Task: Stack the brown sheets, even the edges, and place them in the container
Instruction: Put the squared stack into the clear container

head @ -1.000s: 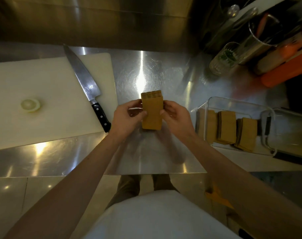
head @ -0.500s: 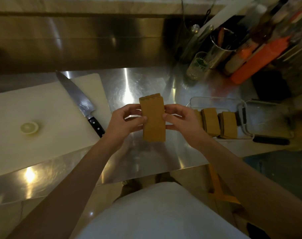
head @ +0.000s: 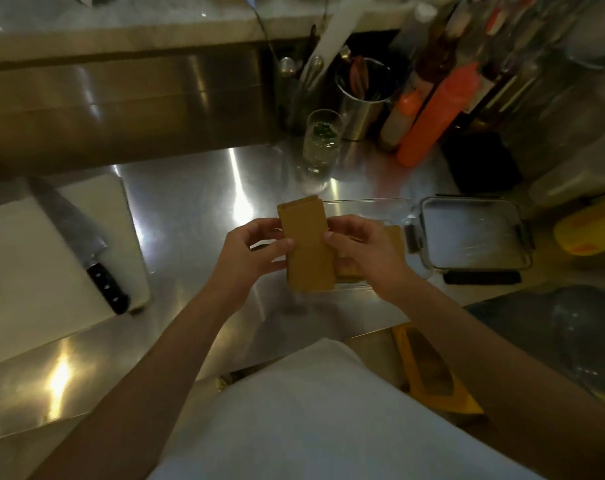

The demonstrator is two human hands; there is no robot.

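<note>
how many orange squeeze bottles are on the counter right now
2. A tall orange bottle leans at the back right, and a shorter orange-capped bottle stands just left of it. Blurred clutter behind may hide more.

Bare desk (head: 190, 216) left of the hands; knife (head: 83, 244) farther left, lid (head: 474, 233) right, glass (head: 322, 140) and bottles (head: 429, 116) far.

Both hands held the stack (head: 308, 247) upright above the counter (head: 190, 209), left hand (head: 251, 258) at its 9 o'clock edge, right hand (head: 365, 254) at 3 o'clock. The container (head: 370, 206) lay behind the right hand, its lid (head: 474, 233) further toward 3 o'clock. A knife (head: 83, 244) rested on the board (head: 24, 265) at 9 o'clock.
</note>
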